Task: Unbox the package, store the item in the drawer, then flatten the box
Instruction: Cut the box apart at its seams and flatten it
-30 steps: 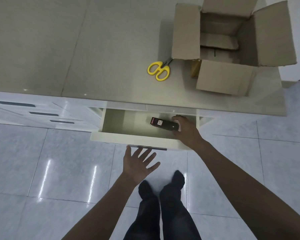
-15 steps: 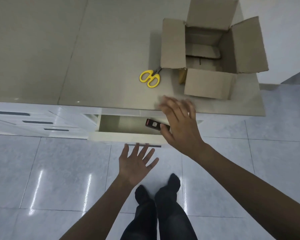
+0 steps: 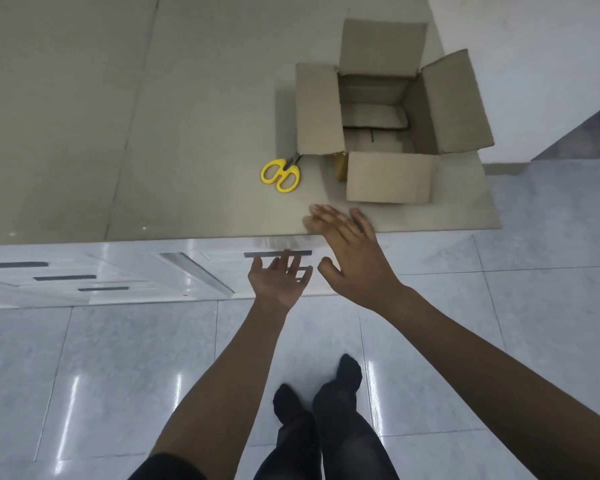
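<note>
An open brown cardboard box [image 3: 388, 176] stands on the beige countertop [image 3: 187, 116] at the right, all flaps spread, nothing visible inside but cardboard. Below the counter edge the white drawer [image 3: 222, 268] is pushed in; its dark handle [image 3: 267, 254] shows. My left hand [image 3: 279, 278] is flat against the drawer front, fingers spread, holding nothing. My right hand [image 3: 352, 258] hovers open over the counter edge, just in front of the box. The stored item is hidden inside the drawer.
Yellow-handled scissors [image 3: 280, 174] lie on the counter left of the box, blades under a flap. A brown tape roll [image 3: 341, 166] peeks out beside the box. More drawers with dark handles [image 3: 65, 277] are at the left. Glossy tiled floor and my legs [image 3: 326, 420] are below.
The drawer has gone from open to shut under my left hand. My right hand left the dark item in the drawer and rose above the counter edge toward the box.
</note>
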The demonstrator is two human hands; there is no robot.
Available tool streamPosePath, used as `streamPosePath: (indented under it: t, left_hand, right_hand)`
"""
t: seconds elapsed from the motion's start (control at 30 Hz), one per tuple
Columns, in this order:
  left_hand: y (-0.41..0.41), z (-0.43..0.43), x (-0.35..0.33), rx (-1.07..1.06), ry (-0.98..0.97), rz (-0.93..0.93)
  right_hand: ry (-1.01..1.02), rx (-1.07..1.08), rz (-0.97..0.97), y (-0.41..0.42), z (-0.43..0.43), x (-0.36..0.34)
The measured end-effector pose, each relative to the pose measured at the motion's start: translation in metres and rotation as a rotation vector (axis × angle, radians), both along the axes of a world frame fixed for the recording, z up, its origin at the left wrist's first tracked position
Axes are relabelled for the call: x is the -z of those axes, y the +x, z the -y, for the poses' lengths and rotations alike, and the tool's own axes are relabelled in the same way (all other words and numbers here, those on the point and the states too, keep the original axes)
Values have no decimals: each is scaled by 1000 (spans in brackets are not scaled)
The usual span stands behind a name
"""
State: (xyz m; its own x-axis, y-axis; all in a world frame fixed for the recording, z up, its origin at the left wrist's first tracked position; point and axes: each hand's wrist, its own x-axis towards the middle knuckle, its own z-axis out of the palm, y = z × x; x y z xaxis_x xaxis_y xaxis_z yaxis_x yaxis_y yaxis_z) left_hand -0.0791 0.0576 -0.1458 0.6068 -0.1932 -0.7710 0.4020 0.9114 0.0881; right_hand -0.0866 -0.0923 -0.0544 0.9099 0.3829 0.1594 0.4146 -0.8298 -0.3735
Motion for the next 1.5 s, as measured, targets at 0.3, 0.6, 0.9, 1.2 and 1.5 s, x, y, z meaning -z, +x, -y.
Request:
streamPosePath:
  t: [0.3,0.6,0.9,1.2,1.5]
  left_hand:
    - [1,-28,-105,990,629,358]
    - [94,-11,-146,1048,2240,915]
    - [100,10,-141,1202,2602,798]
    - [99,20,-142,1234,2861,766]
    - [108,-7,-172,1358,2557,962]
  right_hand:
    - [52,238,125,5,35,-34]
    - [-139,340,139,54,71,-64]
    - [-235,216,119,103,101,-65]
    - [2,45,167,130,113,-130]
    - [3,189,118,176,103,-158]
